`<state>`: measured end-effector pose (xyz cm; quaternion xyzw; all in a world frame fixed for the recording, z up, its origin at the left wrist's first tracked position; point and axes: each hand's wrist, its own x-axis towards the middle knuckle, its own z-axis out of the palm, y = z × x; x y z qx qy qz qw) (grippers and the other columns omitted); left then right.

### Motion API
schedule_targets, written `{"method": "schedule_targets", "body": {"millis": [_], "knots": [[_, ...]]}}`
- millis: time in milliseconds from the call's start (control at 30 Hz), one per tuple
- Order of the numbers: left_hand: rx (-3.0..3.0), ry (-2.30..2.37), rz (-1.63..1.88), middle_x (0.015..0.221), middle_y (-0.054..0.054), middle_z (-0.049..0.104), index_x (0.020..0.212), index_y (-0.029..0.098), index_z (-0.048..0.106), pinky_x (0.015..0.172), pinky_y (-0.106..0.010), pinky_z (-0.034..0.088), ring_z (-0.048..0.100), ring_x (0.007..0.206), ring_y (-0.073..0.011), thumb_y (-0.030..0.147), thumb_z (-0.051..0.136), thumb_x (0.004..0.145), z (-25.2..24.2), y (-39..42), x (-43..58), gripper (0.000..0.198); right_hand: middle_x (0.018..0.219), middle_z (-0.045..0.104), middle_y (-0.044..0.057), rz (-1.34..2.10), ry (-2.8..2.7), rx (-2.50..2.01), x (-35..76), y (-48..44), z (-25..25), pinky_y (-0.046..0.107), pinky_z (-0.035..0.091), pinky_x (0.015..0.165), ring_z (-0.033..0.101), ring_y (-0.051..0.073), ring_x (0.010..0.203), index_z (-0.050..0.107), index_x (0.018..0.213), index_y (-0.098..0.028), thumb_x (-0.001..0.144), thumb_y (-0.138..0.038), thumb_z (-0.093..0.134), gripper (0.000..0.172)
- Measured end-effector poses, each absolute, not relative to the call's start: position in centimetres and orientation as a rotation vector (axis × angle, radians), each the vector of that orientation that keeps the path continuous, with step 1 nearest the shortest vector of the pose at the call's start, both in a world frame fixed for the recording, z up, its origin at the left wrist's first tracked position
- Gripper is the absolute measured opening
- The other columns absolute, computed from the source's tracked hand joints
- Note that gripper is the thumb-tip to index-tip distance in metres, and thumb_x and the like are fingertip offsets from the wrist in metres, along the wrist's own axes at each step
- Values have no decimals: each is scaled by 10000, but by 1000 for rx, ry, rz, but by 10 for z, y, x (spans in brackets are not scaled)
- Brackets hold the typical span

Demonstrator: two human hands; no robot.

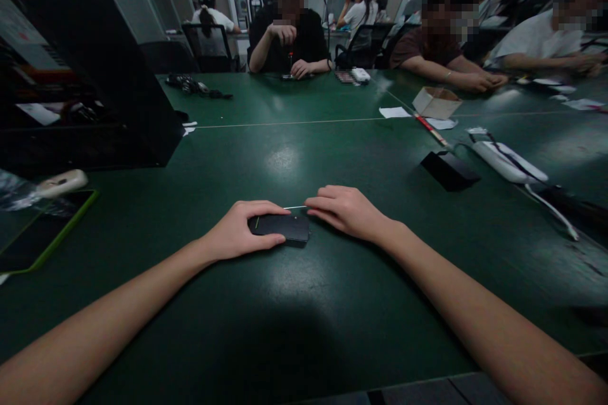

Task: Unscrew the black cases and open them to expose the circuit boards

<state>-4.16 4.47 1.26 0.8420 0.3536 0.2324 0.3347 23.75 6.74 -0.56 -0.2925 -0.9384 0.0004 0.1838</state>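
Note:
My left hand (244, 228) is closed around a flat black rectangular device (280, 228), thumb along its near side and fingers along the far side. The device lies low over the green table, with a small yellow-green mark near its left end. My right hand (349, 210) is closed just right of the device. From its fingertips a thin, pale metal shaft (295, 207) points left along the device's far edge. It looks like a slim screwdriver; its handle is mostly hidden by my fingers, with a trace of red there.
A black box (450, 170) and a white power strip (510, 161) lie to the right, near a small open carton (436, 103). On the left are a green-edged tablet-like panel (71, 231) and a tall black frame (118, 76). People sit across the table (285, 161).

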Motion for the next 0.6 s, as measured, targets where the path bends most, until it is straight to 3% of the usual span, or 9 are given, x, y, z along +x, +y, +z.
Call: {"method": "schedule_targets", "body": {"millis": [200, 600], "knots": [[2207, 872, 667, 1196, -103, 743, 1193, 175, 724, 965, -361, 518, 690, 1090, -253, 371, 761, 846, 13, 44, -41, 400, 908, 666, 66, -122, -2695, -785, 252, 71, 2, 332, 377, 819, 564, 173, 850, 699, 1089, -174, 1060, -339, 411, 333], [2215, 850, 686, 1190, -95, 746, 1199, 197, 723, 968, -369, 527, 693, 1090, -254, 394, 764, 847, 10, 43, -41, 406, 881, 680, 74, -275, -2636, -774, 255, 68, 6, 365, 378, 857, 547, 182, 833, 717, 1029, -185, 1042, -290, 442, 295]]}}
